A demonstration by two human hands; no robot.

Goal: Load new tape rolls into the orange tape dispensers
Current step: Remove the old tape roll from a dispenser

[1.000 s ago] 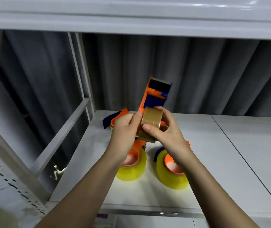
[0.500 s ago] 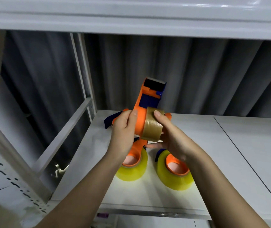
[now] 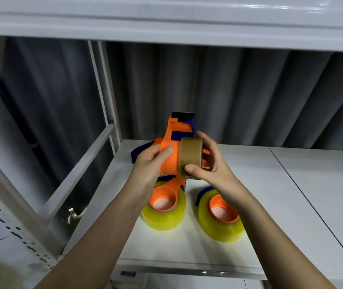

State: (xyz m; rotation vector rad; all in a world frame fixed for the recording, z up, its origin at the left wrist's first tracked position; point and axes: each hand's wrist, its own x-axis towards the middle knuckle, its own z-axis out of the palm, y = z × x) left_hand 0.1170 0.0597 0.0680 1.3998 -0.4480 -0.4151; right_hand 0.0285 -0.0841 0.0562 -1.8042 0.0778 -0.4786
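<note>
Item: brown tape roll point(image 3: 191, 158). Location: held in the air above the white shelf point(image 3: 291, 205), its flat side against the orange tape dispenser point(image 3: 174, 155), at the dispenser's hub. Whether it is fully seated on the hub cannot be told. Handling, by judgement: light, a stiff ring with a smooth and likely slippery outer wrap. It should tolerate a firm squeeze. Best taken across the rim, thumb on one edge and fingers opposite, keeping clear of the core opening.

Item: orange tape dispenser. Location: raised upright over the shelf, blue and black head uppermost. Handling, by judgement: rigid plastic, light. The body gives a safe hold, and the cutter end is best avoided.

Left hand point(image 3: 149, 165): curled round the dispenser body, thumb laid flat on the orange face. It holds the dispenser steady.

Right hand point(image 3: 210, 165): part open, thumb under the roll's near edge, fingers arched over the far rim, pinching the roll sideways toward the hub.

Also on the shelf, beneath the hands: two more dispensers, each already carrying a yellow tape roll, one left point(image 3: 164, 213) and one right point(image 3: 220, 222), standing just beside each other.
</note>
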